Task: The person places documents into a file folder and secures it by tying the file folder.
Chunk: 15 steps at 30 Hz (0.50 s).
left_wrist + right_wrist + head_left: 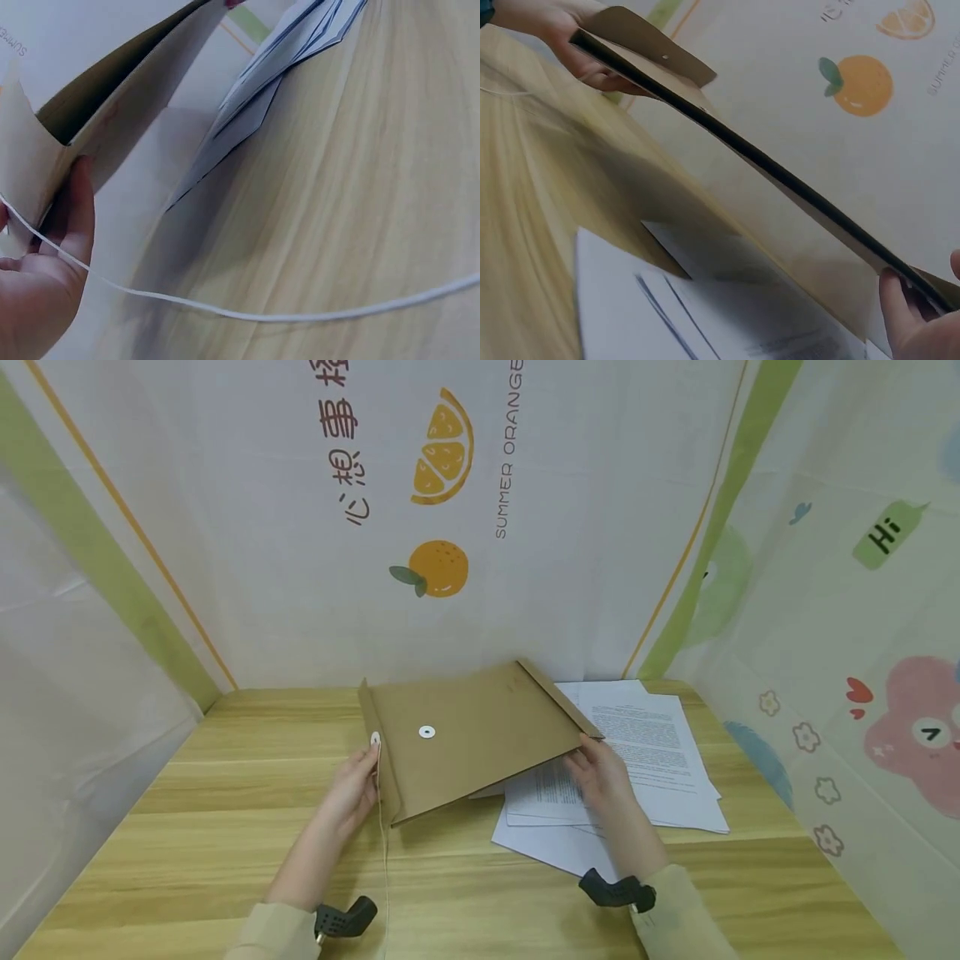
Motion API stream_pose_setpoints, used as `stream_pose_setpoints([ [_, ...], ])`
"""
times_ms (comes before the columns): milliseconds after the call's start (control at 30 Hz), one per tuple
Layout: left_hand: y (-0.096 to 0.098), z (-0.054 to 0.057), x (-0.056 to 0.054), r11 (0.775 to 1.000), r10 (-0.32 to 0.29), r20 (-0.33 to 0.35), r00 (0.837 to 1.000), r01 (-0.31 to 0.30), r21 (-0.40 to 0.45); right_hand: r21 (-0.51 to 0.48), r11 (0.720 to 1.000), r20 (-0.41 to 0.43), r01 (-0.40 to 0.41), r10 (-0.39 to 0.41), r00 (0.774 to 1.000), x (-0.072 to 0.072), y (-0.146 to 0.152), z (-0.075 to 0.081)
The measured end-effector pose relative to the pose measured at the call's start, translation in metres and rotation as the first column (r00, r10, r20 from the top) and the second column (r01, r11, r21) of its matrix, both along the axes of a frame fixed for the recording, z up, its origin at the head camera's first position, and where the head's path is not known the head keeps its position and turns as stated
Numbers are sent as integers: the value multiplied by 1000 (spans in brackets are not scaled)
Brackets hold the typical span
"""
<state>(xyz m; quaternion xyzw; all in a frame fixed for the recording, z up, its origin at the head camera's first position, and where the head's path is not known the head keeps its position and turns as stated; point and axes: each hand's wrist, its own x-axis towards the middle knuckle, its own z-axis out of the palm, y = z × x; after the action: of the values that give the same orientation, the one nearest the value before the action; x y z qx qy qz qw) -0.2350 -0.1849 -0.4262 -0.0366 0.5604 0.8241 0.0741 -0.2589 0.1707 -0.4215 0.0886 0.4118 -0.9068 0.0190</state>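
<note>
Your envelope (480,727) hides part of the papers (660,764), whose print (633,727) is too small to read; the string (386,860) runs off the head view's bottom edge.

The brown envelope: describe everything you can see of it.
The brown envelope looks like stiff paper. A flap at its left end carries a white button, from which a white string hangs; a second white button sits on its face. A folded strip runs along the right end; a dark gap shows along the near edge. It is tilted, near edge off the table, right part over papers. The left grip holds the flap end, the right grip the near right corner.
</note>
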Motion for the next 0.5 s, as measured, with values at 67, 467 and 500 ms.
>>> stream_pose_setpoints([
  [67,1,0,1,1000,-3,-19,1000,2,-5,38,999,-19,-10,10,1000,3,-8,1],
  [467,15,2,3,998,61,-65,996,-59,39,200,980,-50,-6,16,999,15,-50,1],
  [500,16,1,3,997,63,-67,996,-61,42,215,977,-60,-8,21,998,16,-53,1],
])
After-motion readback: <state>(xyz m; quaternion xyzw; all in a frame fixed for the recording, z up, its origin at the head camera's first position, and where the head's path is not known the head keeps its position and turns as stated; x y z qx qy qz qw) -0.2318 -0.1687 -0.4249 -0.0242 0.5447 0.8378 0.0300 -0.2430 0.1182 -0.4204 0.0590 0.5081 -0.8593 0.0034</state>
